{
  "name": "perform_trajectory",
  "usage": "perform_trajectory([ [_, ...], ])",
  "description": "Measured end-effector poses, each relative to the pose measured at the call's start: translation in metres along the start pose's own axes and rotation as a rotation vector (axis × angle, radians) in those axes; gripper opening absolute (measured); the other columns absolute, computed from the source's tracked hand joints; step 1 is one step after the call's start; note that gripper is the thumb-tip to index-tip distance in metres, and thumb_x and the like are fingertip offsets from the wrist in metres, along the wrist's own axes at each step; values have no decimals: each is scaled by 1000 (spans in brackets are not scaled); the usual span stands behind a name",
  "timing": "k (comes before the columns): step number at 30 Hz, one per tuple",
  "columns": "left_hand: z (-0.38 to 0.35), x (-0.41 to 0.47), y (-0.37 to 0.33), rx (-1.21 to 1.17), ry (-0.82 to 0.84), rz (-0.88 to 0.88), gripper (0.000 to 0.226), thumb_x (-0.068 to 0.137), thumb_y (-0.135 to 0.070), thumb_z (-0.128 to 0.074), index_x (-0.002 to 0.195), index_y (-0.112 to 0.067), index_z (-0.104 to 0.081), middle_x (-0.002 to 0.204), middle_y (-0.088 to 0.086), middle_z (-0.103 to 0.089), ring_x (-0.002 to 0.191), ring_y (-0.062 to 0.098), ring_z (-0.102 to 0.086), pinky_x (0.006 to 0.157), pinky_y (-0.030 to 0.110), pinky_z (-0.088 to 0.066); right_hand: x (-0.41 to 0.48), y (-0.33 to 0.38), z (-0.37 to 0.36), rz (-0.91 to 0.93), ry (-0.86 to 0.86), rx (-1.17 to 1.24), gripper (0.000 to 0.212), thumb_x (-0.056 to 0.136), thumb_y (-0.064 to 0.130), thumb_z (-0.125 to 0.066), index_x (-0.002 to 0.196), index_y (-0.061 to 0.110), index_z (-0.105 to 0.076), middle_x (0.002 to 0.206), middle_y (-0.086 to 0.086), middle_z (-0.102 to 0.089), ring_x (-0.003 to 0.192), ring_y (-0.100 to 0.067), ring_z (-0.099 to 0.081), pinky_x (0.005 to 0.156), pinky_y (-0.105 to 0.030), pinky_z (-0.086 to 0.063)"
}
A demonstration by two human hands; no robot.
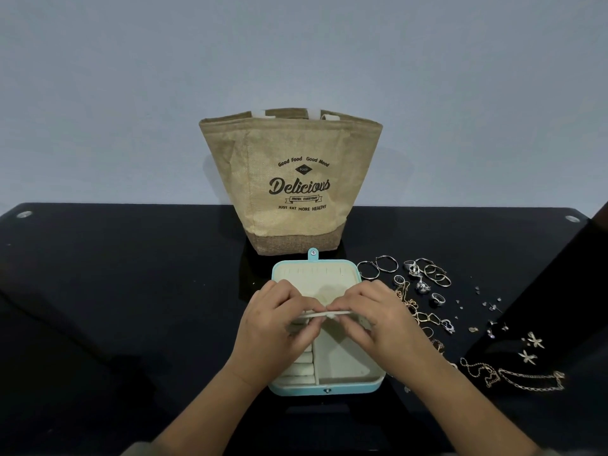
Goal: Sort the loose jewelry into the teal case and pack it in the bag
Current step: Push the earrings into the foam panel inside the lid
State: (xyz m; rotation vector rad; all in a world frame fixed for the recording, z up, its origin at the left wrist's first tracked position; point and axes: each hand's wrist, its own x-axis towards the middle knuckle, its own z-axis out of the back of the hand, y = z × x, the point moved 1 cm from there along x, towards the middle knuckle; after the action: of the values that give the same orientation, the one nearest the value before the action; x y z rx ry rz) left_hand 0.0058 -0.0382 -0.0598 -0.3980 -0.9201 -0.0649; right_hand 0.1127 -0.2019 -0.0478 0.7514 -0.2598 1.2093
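Your left hand (273, 327) and your right hand (378, 320) meet over the open teal jewelry case (329, 391), which lies flat on the glossy black table (115, 291) directly in front of you. Both hands have their fingers curled and pinch the edge of a thin cream flap (324, 313) that runs across the middle of the case, the left fingertips at its left part and the right fingertips at its right part, thumbs underneath. Near you, the case shows a column of cream ring rolls (301, 370) on the left and one larger cream compartment (345, 360) on the right; the lid half lies on the far side, with a teal snap tab (313, 254) sticking out towards the bag. The tan burlap bag printed "Delicious" (289, 179) stands upright and open just behind the case, against the pale wall. The loose jewelry lies on the table to the right of the case: silver hoop earrings (378, 266) and rings (434, 274) at the far end, star-shaped pieces (534, 340) further right, and gold chains (526, 380) nearest you.
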Motion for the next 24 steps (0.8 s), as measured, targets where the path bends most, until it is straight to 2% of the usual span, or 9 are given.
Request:
perform_trajectory([
  [8, 0, 2, 0, 48, 25, -56, 6, 84, -26, -68, 88, -22, -69, 72, -4, -51, 63, 12, -43, 50, 30, -41, 5, 1, -4, 122, -10, -203, 15, 90, 30, -52, 105, 31, -53, 90, 9, -57, 76, -19, -53, 61, -40, -47],
  [12, 0, 1, 0, 63, 24, -39, 6, 83, -27, -68, 85, -22, -71, 71, -5, -51, 63, 11, -43, 49, 29, -40, 6, 2, -3, 130, -55, -202, 9, 89, 31, -55, 96, 27, -58, 88, 9, -59, 74, -18, -54, 60, -37, -47],
  [14, 1, 1, 1, 49, 6, -33, 11, 85, -28, -68, 82, -19, -73, 71, -4, -52, 64, 10, -43, 52, 27, -41, 5, 4, -2, 132, -85, -196, 13, 92, 33, -55, 92, 23, -64, 87, 10, -61, 74, -16, -54, 62, -34, -46],
  [18, 1, 3, 0, 43, 5, -41, 13, 86, -28, -68, 82, -18, -74, 72, -4, -53, 64, 11, -45, 52, 28, -42, 7, 2, -5, 138, -72, -230, 23, 100, 36, -42, 97, 25, -61, 90, 11, -61, 76, -14, -51, 63, -32, -43],
  [20, 0, 4, 0, 44, 17, -39, 11, 86, -28, -68, 83, -18, -73, 73, -5, -53, 64, 12, -46, 52, 28, -43, 8, 1, -5, 138, -68, -272, 19, 97, 34, -45, 98, 25, -62, 90, 12, -61, 76, -14, -49, 63, -30, -40],
  [24, 3, 7, 6, -66, 65, 27, 18, 88, -32, -69, 93, -15, -70, 82, -6, -55, 73, 9, -49, 67, 20, -43, 16, 1, -3, 84, -79, -277, 19, 92, 36, -49, 91, 24, -64, 85, 13, -59, 75, -10, -48, 64, -27, -36],
])
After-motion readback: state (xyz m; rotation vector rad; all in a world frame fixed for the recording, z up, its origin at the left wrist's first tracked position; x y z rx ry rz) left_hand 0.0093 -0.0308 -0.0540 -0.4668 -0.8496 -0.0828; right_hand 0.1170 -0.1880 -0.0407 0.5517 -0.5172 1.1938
